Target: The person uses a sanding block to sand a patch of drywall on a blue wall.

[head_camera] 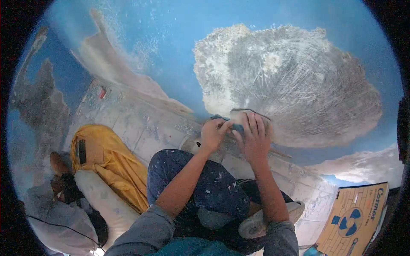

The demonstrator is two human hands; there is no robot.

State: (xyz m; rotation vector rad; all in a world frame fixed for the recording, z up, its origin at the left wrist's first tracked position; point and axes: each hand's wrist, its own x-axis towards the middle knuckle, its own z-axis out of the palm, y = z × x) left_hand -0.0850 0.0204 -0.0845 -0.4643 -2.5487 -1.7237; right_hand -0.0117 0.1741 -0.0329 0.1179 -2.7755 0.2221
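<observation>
Before me is a blue painted wall [179, 57] with a large scraped patch [288, 83] of grey and whitish plaster. Near the patch's lower left edge, my right hand [256, 136] lies spread over a dusty, dark-edged sheet [237, 116], possibly sandpaper, and grips it. My left hand [214, 133] is beside it, thumb and fingers pinched at the sheet's left side. The fingers partly hide the sheet, so its full shape cannot be made out. My bent knee [198, 179], in paint-spotted dark trousers, is below the hands.
Dusty pale floor tiles [128, 112] run along the wall. A yellow cloth [118, 166] with a brown flat piece [95, 152] on it lies left, beside a whitish sack [105, 201]. A Cosmos fan carton [355, 220] stands at lower right. A thin stick [281, 153] lies by the wall.
</observation>
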